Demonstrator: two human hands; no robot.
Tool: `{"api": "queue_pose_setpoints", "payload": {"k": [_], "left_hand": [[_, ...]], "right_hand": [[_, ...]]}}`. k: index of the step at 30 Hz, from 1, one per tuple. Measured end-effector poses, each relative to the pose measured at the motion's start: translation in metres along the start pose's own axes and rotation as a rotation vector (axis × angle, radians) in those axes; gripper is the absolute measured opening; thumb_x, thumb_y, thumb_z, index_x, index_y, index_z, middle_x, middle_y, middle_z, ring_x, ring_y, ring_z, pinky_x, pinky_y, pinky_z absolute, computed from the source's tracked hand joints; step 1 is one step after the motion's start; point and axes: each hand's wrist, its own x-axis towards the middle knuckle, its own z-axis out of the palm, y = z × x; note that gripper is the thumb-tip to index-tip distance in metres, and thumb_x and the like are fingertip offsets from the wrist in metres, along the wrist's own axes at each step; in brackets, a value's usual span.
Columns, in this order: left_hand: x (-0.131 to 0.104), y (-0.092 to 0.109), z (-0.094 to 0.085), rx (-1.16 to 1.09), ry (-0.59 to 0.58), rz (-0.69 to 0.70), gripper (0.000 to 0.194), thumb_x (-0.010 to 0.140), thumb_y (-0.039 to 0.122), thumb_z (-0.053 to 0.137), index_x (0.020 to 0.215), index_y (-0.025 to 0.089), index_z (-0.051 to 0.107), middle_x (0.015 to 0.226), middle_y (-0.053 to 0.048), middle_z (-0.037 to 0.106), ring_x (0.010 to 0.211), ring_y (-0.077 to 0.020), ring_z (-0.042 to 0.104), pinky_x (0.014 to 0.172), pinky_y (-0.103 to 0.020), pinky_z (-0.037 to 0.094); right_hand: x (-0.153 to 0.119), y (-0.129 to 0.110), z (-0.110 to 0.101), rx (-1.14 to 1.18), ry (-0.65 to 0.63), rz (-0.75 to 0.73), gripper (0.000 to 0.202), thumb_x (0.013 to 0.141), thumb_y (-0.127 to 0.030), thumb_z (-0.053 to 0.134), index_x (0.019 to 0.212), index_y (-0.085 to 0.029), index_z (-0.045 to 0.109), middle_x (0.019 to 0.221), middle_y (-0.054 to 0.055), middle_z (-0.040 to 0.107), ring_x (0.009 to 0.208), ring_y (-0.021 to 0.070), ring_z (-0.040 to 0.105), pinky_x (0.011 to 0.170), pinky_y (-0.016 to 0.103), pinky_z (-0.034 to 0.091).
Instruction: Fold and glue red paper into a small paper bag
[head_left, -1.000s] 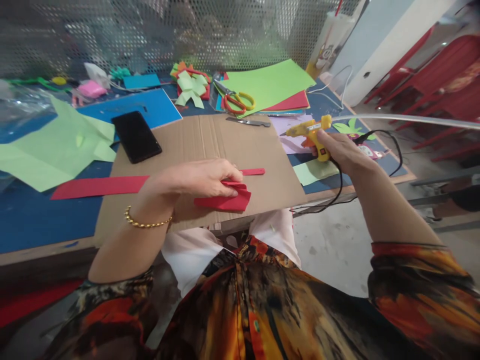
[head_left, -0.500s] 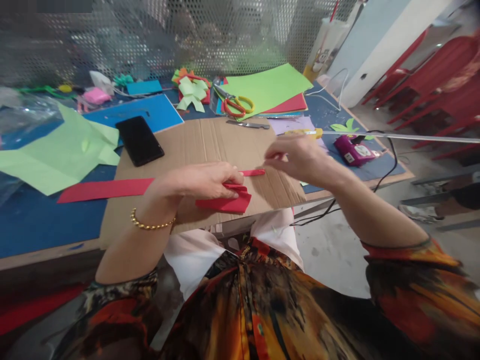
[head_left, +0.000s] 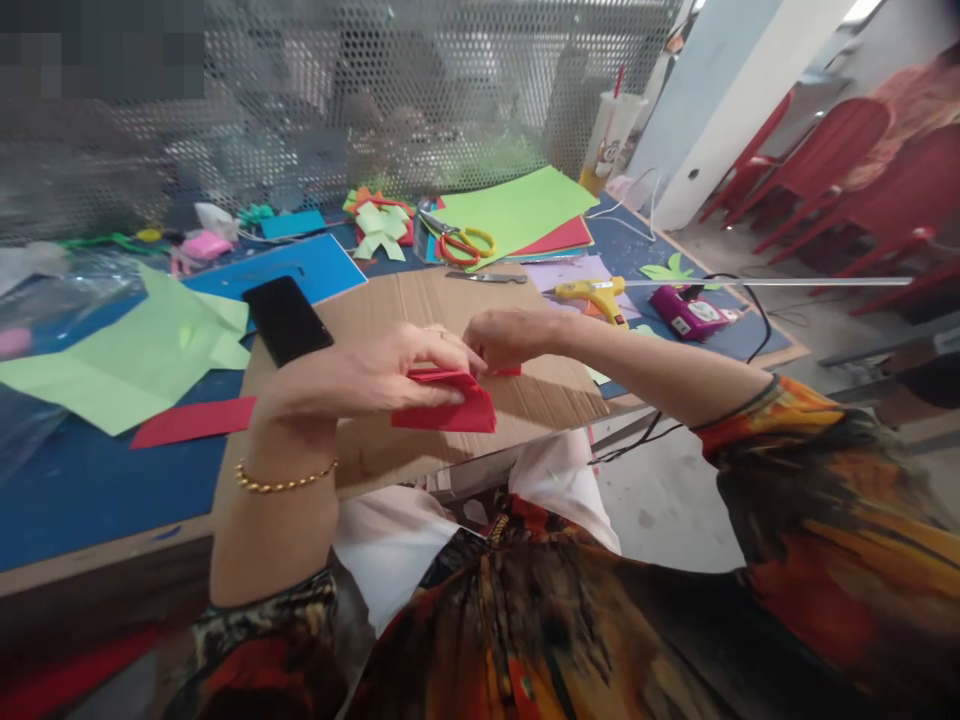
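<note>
My left hand point(head_left: 382, 368) is closed on a folded piece of red paper point(head_left: 450, 412), its thumb in front and fingers behind. The paper is tilted up over a cardboard sheet point(head_left: 420, 300). My right hand point(head_left: 506, 338) has curled fingers and meets the left fingertips just above the paper's upper edge; what it pinches, if anything, is hidden. A small red end point(head_left: 508, 371) shows beneath the right hand. A long red paper strip point(head_left: 199, 420) runs out from under my left wrist.
A black phone point(head_left: 287, 320) lies left of the hands, beside crumpled light-green paper point(head_left: 142, 350). Behind are a craft knife point(head_left: 486, 277), scissors point(head_left: 465, 245) and green sheets point(head_left: 517, 210). A yellow glue gun point(head_left: 596, 292) and purple power socket point(head_left: 694, 312) sit on the right.
My right hand has moved left from over the cardboard's right side to the left hand. The folded red paper is now tilted up more. The glue gun has come into fuller view.
</note>
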Motion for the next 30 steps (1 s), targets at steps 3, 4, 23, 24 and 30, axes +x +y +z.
{"api": "queue_pose_setpoints", "payload": {"k": [3,4,23,24,30], "left_hand": [[-0.004,0.001,-0.006,-0.116,-0.065,-0.007,0.024,0.092,0.04,0.075,0.096,0.019,0.085,0.101,-0.009,0.08,0.1,-0.0246,0.073,0.091,-0.036,0.057],[-0.004,0.0,-0.007,-0.132,-0.034,-0.017,0.026,0.091,0.042,0.076,0.095,0.019,0.084,0.096,-0.008,0.079,0.094,-0.0238,0.072,0.086,-0.035,0.057],[0.019,-0.021,0.017,-0.389,0.292,-0.19,0.053,0.086,0.059,0.083,0.113,0.013,0.078,0.105,-0.008,0.077,0.087,-0.0166,0.066,0.074,-0.026,0.052],[0.02,-0.021,0.018,-0.391,0.282,-0.197,0.055,0.086,0.06,0.083,0.114,0.013,0.078,0.106,-0.008,0.077,0.088,-0.0172,0.067,0.075,-0.026,0.053],[0.022,-0.02,0.019,-0.379,0.265,-0.205,0.052,0.085,0.057,0.084,0.114,0.014,0.078,0.107,-0.008,0.078,0.09,-0.0181,0.068,0.076,-0.026,0.054]], "right_hand": [[-0.001,0.018,-0.003,0.174,0.102,-0.083,0.012,0.085,-0.01,0.074,0.076,-0.018,0.071,0.07,-0.001,0.068,0.067,0.0121,0.055,0.063,0.029,0.037],[-0.003,0.027,-0.004,0.257,0.184,-0.085,0.014,0.084,-0.011,0.075,0.074,-0.019,0.069,0.068,-0.002,0.065,0.066,0.0123,0.055,0.063,0.029,0.038],[-0.059,0.009,0.052,1.027,1.505,-0.094,0.034,0.093,-0.06,0.078,0.084,-0.029,0.068,0.069,-0.001,0.067,0.056,0.0155,0.059,0.052,0.034,0.049],[-0.058,0.01,0.053,1.027,1.501,-0.096,0.034,0.092,-0.06,0.079,0.083,-0.029,0.067,0.068,-0.001,0.067,0.056,0.0153,0.059,0.052,0.034,0.05],[-0.054,0.012,0.055,1.033,1.486,-0.062,0.033,0.089,-0.057,0.082,0.082,-0.028,0.067,0.068,0.0,0.069,0.057,0.0157,0.061,0.053,0.033,0.053]]}}
